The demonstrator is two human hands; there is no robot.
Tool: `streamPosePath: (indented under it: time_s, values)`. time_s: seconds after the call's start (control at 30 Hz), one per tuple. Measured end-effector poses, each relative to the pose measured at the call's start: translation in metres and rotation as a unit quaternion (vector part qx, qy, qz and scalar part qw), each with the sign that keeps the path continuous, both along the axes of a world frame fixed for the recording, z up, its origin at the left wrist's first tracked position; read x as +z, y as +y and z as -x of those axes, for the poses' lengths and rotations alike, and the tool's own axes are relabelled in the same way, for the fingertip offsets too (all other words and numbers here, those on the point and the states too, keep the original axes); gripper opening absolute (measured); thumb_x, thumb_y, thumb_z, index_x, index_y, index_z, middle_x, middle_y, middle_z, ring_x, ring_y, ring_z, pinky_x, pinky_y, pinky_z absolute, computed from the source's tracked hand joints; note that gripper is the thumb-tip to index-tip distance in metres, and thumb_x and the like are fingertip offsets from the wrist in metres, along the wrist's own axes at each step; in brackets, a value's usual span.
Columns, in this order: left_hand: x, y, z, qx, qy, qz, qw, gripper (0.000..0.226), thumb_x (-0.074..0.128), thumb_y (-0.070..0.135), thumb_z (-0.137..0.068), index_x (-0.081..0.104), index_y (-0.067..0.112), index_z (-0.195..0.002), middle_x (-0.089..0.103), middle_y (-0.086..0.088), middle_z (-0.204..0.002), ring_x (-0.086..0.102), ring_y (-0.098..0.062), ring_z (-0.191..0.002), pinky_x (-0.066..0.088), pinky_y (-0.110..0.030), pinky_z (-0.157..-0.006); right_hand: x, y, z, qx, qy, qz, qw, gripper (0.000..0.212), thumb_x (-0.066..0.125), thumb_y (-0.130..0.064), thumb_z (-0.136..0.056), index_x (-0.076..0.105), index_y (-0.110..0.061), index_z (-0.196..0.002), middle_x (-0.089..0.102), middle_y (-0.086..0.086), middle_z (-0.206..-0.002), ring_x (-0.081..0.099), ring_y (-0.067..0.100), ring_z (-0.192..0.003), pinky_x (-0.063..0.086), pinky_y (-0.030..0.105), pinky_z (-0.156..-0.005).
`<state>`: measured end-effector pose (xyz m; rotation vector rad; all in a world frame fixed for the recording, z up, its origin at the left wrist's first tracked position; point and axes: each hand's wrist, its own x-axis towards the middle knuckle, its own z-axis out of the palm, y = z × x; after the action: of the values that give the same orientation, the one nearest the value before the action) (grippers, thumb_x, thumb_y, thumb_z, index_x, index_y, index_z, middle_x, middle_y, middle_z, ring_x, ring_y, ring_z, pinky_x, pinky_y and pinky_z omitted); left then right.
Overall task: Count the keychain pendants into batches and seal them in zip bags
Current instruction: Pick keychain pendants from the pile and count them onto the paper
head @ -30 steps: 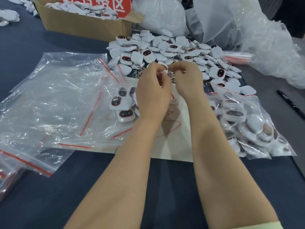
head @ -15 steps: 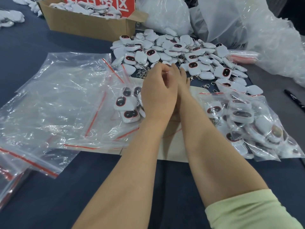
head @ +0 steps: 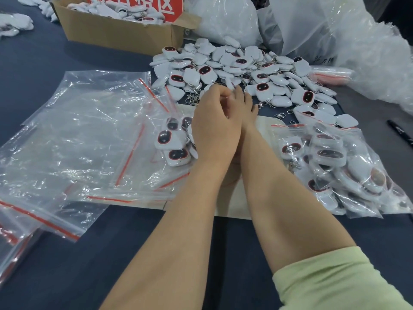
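Toward dark blue table's (head: 67, 265) far side: heap of white rounded plastic keychain pendants (head: 263, 76), uncountable, axes every way; left hand (head: 214, 130), right hand (head: 247, 108) touching, grips untellable.

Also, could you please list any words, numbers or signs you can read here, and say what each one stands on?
"格区": white characters on the red sign in the cardboard box; their tops are cropped, and a character before them is cut off.
Dark handwriting on the white plastic bag: too blurred to read.
Pale marking on the black marker: too small to read.
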<state>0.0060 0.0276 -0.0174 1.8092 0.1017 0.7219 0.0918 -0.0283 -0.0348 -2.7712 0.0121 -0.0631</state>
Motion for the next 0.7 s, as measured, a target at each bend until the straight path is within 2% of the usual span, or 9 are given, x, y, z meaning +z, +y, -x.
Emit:
streamPosePath:
  time_s: [0.13,0.2,0.27,0.33,0.4,0.47,0.53,0.63,0.7]
  values:
    - [0.001,0.0,0.0,-0.002,-0.005,0.003,1.0,0.008,0.054,0.013,-0.09,0.06,0.011,-0.093,0.065,0.0,-0.086,0.06,-0.015,-0.079,0.048,-0.033,-0.075,0.005,-0.004,0.005,-0.052,-0.119,-0.176,0.976,0.046,0.042,-0.025,-0.1,0.036,-0.007,-0.142,0.031,0.016,-0.149,0.029,0.027,-0.138,0.022,0.03,-0.11]
    - [0.0,0.0,0.0,0.0,-0.007,0.004,1.0,0.009,0.054,0.012,-0.089,0.061,0.01,-0.094,0.065,-0.001,-0.086,0.06,-0.016,-0.08,0.048,-0.035,-0.075,0.008,-0.009,0.011,-0.099,-0.182,-0.329,0.921,0.039,0.051,-0.023,-0.097,0.043,-0.006,-0.13,0.044,0.013,-0.135,0.049,0.019,-0.116,0.032,0.016,-0.089]
    - [0.001,0.0,0.0,-0.002,-0.007,0.008,1.0,0.01,0.054,0.012,-0.089,0.061,0.009,-0.095,0.065,-0.001,-0.086,0.06,-0.018,-0.079,0.049,-0.036,-0.075,0.011,-0.015,0.014,-0.157,-0.203,-0.437,0.862,0.033,0.057,-0.019,-0.093,0.044,-0.008,-0.121,0.05,0.006,-0.118,0.055,0.012,-0.089,0.038,0.014,-0.07]
    - [0.001,0.0,0.0,0.0,-0.007,0.006,1.0,0.01,0.055,0.012,-0.089,0.061,0.01,-0.096,0.065,0.0,-0.086,0.059,-0.016,-0.078,0.049,-0.035,-0.075,0.013,-0.022,0.017,-0.187,-0.168,-0.539,0.804,0.037,0.06,-0.014,-0.09,0.04,-0.011,-0.121,0.05,0.003,-0.108,0.055,0.015,-0.083,0.043,0.015,-0.063]
    - [0.0,0.0,0.0,0.0,-0.008,0.005,1.0,0.01,0.055,0.013,-0.089,0.061,0.01,-0.096,0.065,0.0,-0.085,0.059,-0.015,-0.077,0.048,-0.033,-0.074,0.015,-0.028,0.021,-0.179,-0.109,-0.683,0.7,0.043,0.062,-0.006,-0.09,0.037,-0.011,-0.124,0.047,0.011,-0.116,0.056,0.018,-0.08,0.05,0.017,-0.063]
    - [0.0,0.0,0.0,-0.001,-0.008,0.004,1.0,0.01,0.055,0.013,-0.088,0.061,0.011,-0.096,0.065,0.001,-0.085,0.059,-0.015,-0.077,0.048,-0.033,-0.074,0.016,-0.029,0.029,-0.144,-0.054,-0.786,0.599,0.027,0.061,-0.001,-0.091,0.049,-0.005,-0.116,0.053,0.013,-0.102,0.054,0.016,-0.07,0.05,0.019,-0.059]
    - [0.0,0.0,-0.001,0.001,-0.01,0.003,1.0,0.01,0.055,0.013,-0.088,0.061,0.011,-0.095,0.063,0.003,-0.084,0.059,-0.015,-0.077,0.048,-0.032,-0.073,0.016,-0.028,0.034,-0.126,-0.007,-0.818,0.561,0.007,0.054,-0.002,-0.095,0.056,-0.006,-0.09,0.053,0.008,-0.078,0.048,0.015,-0.063,0.045,0.022,-0.06]
    - [0.0,-0.001,-0.001,0.003,-0.008,-0.001,1.0,0.009,0.055,0.013,-0.087,0.061,0.012,-0.094,0.063,0.004,-0.083,0.059,-0.014,-0.077,0.048,-0.031,-0.072,0.019,-0.029,0.035,-0.116,0.025,-0.866,0.486,0.014,0.043,-0.003,-0.098,0.053,-0.004,-0.088,0.053,0.01,-0.077,0.05,0.017,-0.063,0.046,0.024,-0.064]
    - [-0.001,0.0,-0.002,0.004,-0.007,-0.005,1.0,0.009,0.055,0.013,-0.088,0.061,0.012,-0.094,0.063,0.004,-0.083,0.059,-0.013,-0.077,0.047,-0.03,-0.073,0.022,-0.026,0.035,-0.116,0.033,-0.86,0.496,0.019,0.048,-0.016,-0.099,0.051,-0.005,-0.084,0.048,0.006,-0.072,0.045,0.013,-0.058,0.041,0.021,-0.059]
